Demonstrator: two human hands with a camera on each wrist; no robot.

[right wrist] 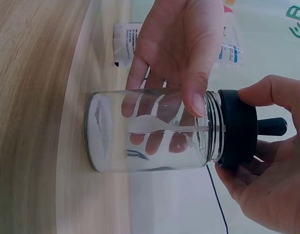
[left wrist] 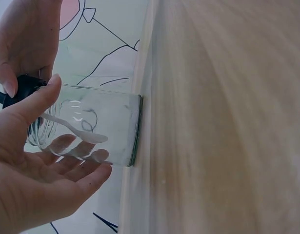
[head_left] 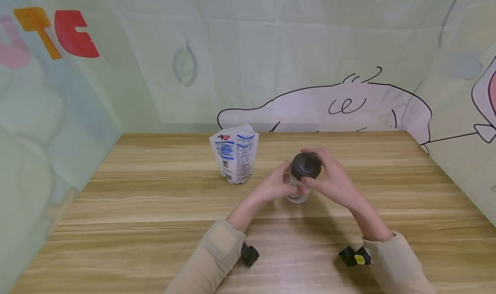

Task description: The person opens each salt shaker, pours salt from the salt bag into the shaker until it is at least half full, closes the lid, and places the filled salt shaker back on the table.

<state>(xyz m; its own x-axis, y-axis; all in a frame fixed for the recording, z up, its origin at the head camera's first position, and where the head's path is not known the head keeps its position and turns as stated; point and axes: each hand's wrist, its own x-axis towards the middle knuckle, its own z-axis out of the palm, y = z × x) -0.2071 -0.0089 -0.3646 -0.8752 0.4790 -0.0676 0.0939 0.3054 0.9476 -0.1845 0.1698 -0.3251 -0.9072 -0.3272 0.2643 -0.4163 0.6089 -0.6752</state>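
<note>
My left hand (head_left: 274, 184) holds a clear glass jar (right wrist: 110, 151) around its side, thumb on one face and fingers curled on the other. At the jar's mouth my right hand (head_left: 332, 180) grips the black lid (head_left: 305, 165) by its rim between thumb and fingers. A dark knob (right wrist: 272, 126) sticks out of the lid's top. Inside the glass hangs a whitish spoon (right wrist: 149, 125), its handle running up to the lid. Threads of the neck show just below the lid in the right wrist view. A whitish layer lies at the jar's bottom, which is close to the table.
A white printed pouch (head_left: 235, 156) stands upright on the wooden table (head_left: 155, 225), left of the jar and a little farther back. Behind the table hangs a pale curtain (head_left: 186, 66) with cartoon drawings. Black wrist devices (head_left: 350, 256) sit by both sleeves.
</note>
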